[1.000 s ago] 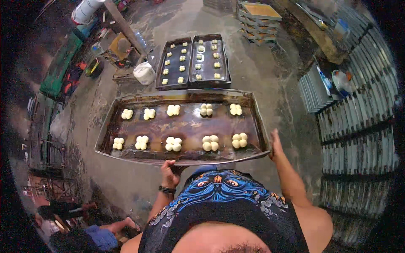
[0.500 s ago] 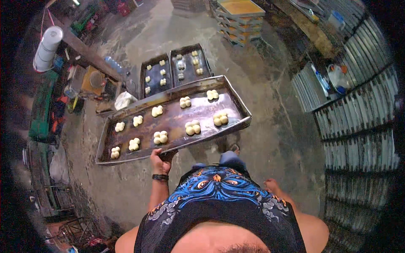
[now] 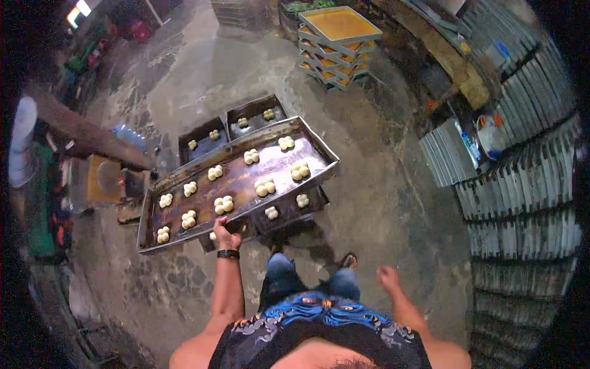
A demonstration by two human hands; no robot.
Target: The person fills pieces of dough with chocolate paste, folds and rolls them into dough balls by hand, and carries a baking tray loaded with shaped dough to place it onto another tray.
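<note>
A long dark metal tray [image 3: 236, 175] carries several clusters of pale dough balls [image 3: 264, 187] in two rows, tilted diagonally across my front. My left hand [image 3: 228, 232] grips its near edge, thumb over the rim and other fingers mostly hidden beneath. My right hand [image 3: 387, 278] hangs away from the tray at my right side, fingers loosely curled with nothing visible in them. Beneath and beyond the held tray, more dark trays [image 3: 295, 209] with similar dough clusters rest low on the floor, partly hidden by it.
A stack of metal trays with orange contents [image 3: 338, 24] stands ahead. Rows of upright metal pans [image 3: 516, 178] line the right. At left are a wooden post [image 3: 92, 129], water bottles [image 3: 129, 136], boxes [image 3: 101, 178] and a white cylinder [image 3: 23, 138]. My feet [image 3: 349, 261] are on concrete.
My right hand has let go of the tray and dropped to my side. The tray has swung diagonal on my left hand, and the view has moved toward the floor trays.
</note>
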